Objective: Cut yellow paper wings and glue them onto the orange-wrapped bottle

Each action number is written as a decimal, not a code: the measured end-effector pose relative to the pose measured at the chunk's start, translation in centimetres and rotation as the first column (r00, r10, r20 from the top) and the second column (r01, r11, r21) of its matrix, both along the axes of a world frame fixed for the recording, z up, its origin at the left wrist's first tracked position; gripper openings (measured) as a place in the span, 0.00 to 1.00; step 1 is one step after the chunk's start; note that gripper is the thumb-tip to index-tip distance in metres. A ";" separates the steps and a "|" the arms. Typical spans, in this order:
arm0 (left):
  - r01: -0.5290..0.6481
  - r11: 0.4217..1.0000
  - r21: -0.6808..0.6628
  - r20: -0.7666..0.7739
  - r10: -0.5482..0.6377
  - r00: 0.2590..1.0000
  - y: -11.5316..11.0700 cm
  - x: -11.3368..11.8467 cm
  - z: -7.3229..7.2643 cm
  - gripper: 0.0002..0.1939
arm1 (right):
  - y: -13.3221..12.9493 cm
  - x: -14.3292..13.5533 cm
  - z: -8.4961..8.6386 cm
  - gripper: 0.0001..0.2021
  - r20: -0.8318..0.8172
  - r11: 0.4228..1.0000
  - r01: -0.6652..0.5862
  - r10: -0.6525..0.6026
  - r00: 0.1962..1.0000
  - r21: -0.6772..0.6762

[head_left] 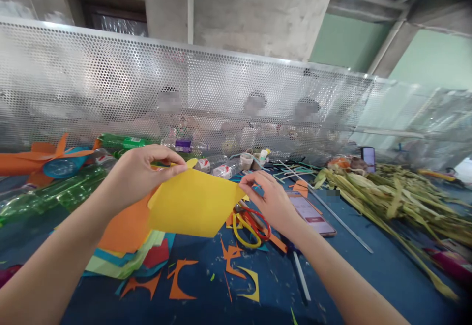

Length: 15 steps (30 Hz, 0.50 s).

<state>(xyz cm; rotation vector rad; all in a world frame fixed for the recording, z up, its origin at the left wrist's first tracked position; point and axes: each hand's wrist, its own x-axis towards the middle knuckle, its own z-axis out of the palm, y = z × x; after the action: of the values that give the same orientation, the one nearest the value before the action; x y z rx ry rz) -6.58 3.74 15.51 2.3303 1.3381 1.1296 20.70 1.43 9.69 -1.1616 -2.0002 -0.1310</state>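
A sheet of yellow paper [193,202] is stretched between my two hands above the blue table [273,295]. My left hand [147,172] pinches its upper left corner, where a small rounded yellow piece stands up by the fingertips. At the right corner, my right hand [267,194] grips the sheet between thumb and fingers. Behind and below it lies a stack of coloured paper [129,256] with an orange sheet [127,224] on top. Scissors [250,226] with red and yellow handles rest beneath my right hand.
Paper offcuts [182,280] lie in front. Green plastic bottles [70,190] and an orange paper construction [47,160] stand at left. A phone [311,214], a cutter-like tool [300,273] and dried husks [387,202] are at right. A perforated metal screen [221,89] runs behind; people are beyond it.
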 end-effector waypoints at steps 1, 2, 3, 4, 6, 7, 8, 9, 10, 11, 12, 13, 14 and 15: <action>-0.003 1.000 -0.012 -0.004 0.003 1.000 0.3 -0.1 -0.1 0.09 | 0.1 0.2 0.0 0.03 -0.008 1.000 0.015 -0.015 1.000 -0.008; -0.003 1.000 -0.029 -0.007 0.003 1.000 0.6 -0.1 -0.1 0.09 | 0.2 0.3 0.1 0.03 -0.013 1.000 0.023 -0.023 1.000 -0.017; -0.002 0.999 -0.044 -0.008 0.002 1.000 0.9 -0.1 -0.2 0.10 | 0.3 0.4 0.2 0.04 -0.017 0.999 0.025 -0.026 1.000 -0.026; 0.003 0.998 -0.056 -0.003 -0.003 1.000 1.2 -0.1 -0.4 0.11 | 0.3 0.5 0.2 0.04 -0.021 0.999 0.024 -0.025 0.999 -0.036; 0.018 0.997 -0.079 0.037 -0.015 0.999 2.0 0.0 -0.8 0.12 | 0.4 0.6 0.3 0.05 -0.033 0.999 0.019 -0.020 0.999 -0.051; 0.026 0.995 -0.092 0.083 -0.019 0.996 2.3 0.1 -1.0 0.13 | 0.4 0.6 0.4 0.05 -0.043 0.998 0.019 -0.021 0.999 -0.054; 0.038 0.994 -0.103 0.146 -0.023 0.989 2.7 0.2 -1.2 0.14 | 0.4 0.6 0.4 0.06 -0.056 0.998 0.020 -0.023 0.998 -0.055; 0.059 0.991 -0.116 0.216 -0.033 0.976 3.0 0.3 -1.4 0.15 | 0.3 0.6 0.4 0.06 -0.070 0.998 0.021 -0.025 0.997 -0.056; 0.087 0.987 -0.133 0.282 -0.047 0.958 3.3 0.5 -1.6 0.16 | 0.3 0.6 0.4 0.07 -0.085 0.998 0.020 -0.025 0.996 -0.057; 0.138 0.976 -0.167 0.324 -0.078 0.943 3.6 0.6 -1.8 0.18 | 0.2 0.6 0.4 0.07 -0.103 0.998 0.019 -0.025 0.994 -0.057; 0.205 0.955 -0.213 0.352 -0.121 0.928 3.9 0.6 -2.0 0.19 | 0.1 0.7 0.4 0.07 -0.119 0.998 0.018 -0.026 0.993 -0.061; 0.284 0.920 -0.270 0.369 -0.173 0.913 4.1 0.6 -2.2 0.20 | 0.0 0.8 0.4 0.07 -0.136 0.998 0.018 -0.027 0.990 -0.068; 0.359 0.874 -0.328 0.380 -0.225 0.897 4.2 0.6 -2.3 0.20 | 0.0 0.9 0.5 0.07 -0.156 0.997 0.013 -0.026 0.987 -0.080; 0.415 0.829 -0.375 0.394 -0.263 0.881 4.3 0.5 -2.5 0.19 | -0.1 1.0 0.6 0.08 -0.183 0.994 -0.004 -0.016 0.983 -0.106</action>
<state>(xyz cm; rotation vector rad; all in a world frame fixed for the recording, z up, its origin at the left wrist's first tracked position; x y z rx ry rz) -6.05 8.08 13.01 1.8450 0.8880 0.9172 21.73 1.35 10.26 -1.2013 -1.8586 0.0782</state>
